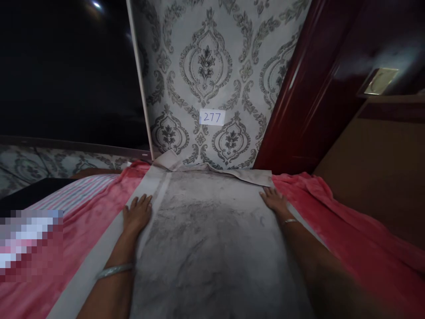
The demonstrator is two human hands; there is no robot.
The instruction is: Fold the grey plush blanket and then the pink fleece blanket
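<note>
A grey cloth [212, 230] with a paler border lies spread out in front of me, long side running toward the wall. My left hand [137, 213] rests on its left border, palm down with fingers spread. On the right edge lies my right hand [275, 201], flat and with fingers apart, just below a folded-over strip at the far end. That far edge is rumpled, with a raised corner [168, 159] at the left. Wrinkles and darker patches run across the middle of the cloth. Neither hand grips anything.
A red plush blanket [332, 221] lies beneath the cloth and shows on both sides. At the left is a striped fabric [73, 192] below a large dark screen [66, 75]. Patterned wallpaper [206, 26] carries a paper label [212, 117] reading 277. A dark red wooden panel [299, 88] stands right.
</note>
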